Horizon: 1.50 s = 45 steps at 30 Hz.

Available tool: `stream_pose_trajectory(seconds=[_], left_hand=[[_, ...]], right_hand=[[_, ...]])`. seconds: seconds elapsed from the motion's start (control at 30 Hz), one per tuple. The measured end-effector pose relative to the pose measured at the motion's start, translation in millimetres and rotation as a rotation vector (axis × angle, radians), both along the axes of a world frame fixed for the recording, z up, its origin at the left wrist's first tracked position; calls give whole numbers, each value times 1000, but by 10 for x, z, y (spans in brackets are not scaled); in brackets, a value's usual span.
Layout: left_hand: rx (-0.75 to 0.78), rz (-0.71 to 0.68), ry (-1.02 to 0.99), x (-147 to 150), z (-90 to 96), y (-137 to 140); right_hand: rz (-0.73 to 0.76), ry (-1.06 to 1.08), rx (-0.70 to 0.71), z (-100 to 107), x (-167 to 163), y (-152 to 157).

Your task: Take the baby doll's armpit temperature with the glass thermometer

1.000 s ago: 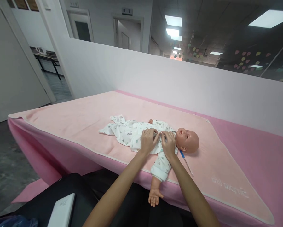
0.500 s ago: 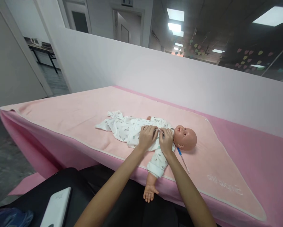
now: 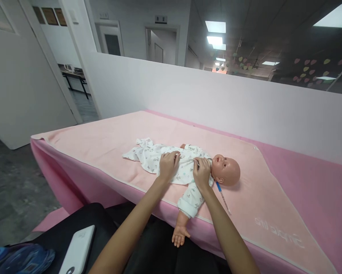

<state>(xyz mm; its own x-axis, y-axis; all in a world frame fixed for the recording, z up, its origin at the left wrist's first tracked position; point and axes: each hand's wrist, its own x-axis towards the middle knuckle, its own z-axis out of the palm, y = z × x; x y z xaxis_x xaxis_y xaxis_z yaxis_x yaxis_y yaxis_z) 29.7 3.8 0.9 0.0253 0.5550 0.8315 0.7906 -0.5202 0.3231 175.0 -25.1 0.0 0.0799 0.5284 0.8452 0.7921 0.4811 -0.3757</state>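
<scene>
A baby doll point(image 3: 226, 171) lies on its back, its head to the right. It wears a white printed gown point(image 3: 152, 161). Over the middle of the gown, my left hand point(image 3: 168, 166) has its fingers curled and thumb drawn in; what they pinch is too small to make out. Near the doll's neck, my right hand point(image 3: 202, 173) is closed on a thin white cloth tie point(image 3: 198, 163) of the gown. Between my hands the gown's front shows. The doll's near arm point(image 3: 182, 226) hangs over the table edge. A thermometer-like stick with a blue end point(image 3: 224, 198) lies beside the head.
The doll rests on a pale pink mat point(image 3: 96, 140) over a darker pink cover point(image 3: 310, 163). A low white wall point(image 3: 211, 99) stands behind. At lower left are a white phone-like device point(image 3: 78, 249) and a blue translucent plastic item point(image 3: 28, 258).
My left hand has moved left, away from my right hand; before, they were close together at the white tie. My right hand stays near the neck. The view has shifted slightly.
</scene>
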Motion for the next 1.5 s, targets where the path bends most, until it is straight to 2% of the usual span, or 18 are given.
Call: stream_pose_trajectory(seconds=[0.13, 0.33, 0.5, 0.7, 0.9, 1.5], left_hand=[[-105, -171, 90, -168, 1, -77], [-168, -243, 13, -224, -17, -115], [-214, -252, -21, -206, -31, -98], [-235, -199, -51, -190, -24, -111], [-189, -282, 61, -201, 0, -143], [-260, -174, 0, -179, -12, -135]], right_hand=[[-1, -7, -5, 9, -5, -11], [-7, -24, -19, 0, 2, -15], [-16, -32, -26, 11, 8, -32], [-5, -19, -28, -7, 6, -26], [-9, -15, -47, 1, 5, -31], [-25, 9, 10, -43, -6, -37]])
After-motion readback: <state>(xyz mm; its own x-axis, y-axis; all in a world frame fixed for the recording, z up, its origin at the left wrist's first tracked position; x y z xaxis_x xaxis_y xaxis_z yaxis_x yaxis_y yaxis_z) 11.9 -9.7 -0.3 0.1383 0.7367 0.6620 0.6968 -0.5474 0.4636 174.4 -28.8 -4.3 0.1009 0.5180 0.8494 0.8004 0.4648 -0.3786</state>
